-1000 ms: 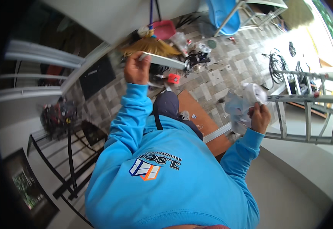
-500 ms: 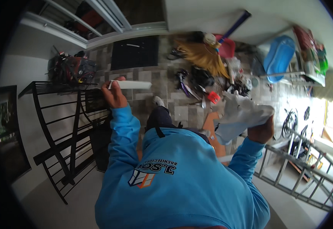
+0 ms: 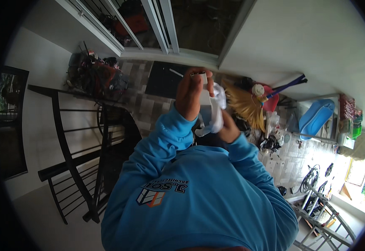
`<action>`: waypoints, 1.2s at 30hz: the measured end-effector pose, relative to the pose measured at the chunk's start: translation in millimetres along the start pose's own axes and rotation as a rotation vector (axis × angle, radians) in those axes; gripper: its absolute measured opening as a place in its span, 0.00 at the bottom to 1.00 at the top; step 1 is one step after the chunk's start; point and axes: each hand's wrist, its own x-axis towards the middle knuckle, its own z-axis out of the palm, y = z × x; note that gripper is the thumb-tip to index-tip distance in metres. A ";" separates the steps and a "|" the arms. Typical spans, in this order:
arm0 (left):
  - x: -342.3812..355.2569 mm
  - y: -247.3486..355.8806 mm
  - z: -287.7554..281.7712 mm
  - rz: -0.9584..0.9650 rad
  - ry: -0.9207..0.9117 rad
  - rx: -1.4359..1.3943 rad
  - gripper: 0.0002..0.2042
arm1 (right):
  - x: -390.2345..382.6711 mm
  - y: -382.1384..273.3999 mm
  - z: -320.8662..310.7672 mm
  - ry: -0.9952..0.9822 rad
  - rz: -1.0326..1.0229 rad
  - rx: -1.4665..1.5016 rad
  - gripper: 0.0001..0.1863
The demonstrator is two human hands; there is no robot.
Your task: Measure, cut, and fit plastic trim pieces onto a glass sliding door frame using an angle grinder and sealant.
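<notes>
My left hand (image 3: 190, 94) is raised in front of my chest, gripping a white rectangular strip or channel (image 3: 204, 98), which now points away from me with one end between my fingers. Just beside it, my right hand (image 3: 228, 127) holds a crumpled white cloth (image 3: 217, 119) against the right side of the strip. Part of the cloth hides the strip's lower length, and the fingertips of my right hand are partly hidden behind the cloth.
A black metal railing (image 3: 65, 146) stands at the left, a sliding glass door (image 3: 167, 25) ahead with a dark mat (image 3: 161, 79) before it. At the right lie a straw broom (image 3: 243, 104), pink dustpan (image 3: 272, 104), blue tub (image 3: 316, 117), coiled cables (image 3: 310, 178) and an aluminium ladder (image 3: 325, 217).
The strip has turned from crosswise to pointing away from me. Both hands have come together, bringing the cloth onto the strip, and my view has swung toward the glass door and railing.
</notes>
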 end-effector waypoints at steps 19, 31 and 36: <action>239.2 -70.9 -174.6 -0.011 0.320 1.010 0.13 | 426.4 97.1 -9.0 0.403 -0.160 -0.081 0.15; 437.8 -101.2 -232.6 -0.349 -0.221 1.548 0.19 | 612.2 175.7 -107.1 0.944 0.605 0.416 0.29; 501.5 -122.2 -254.8 -0.210 -0.239 1.499 0.15 | 676.8 146.0 -128.2 0.772 0.582 0.745 0.23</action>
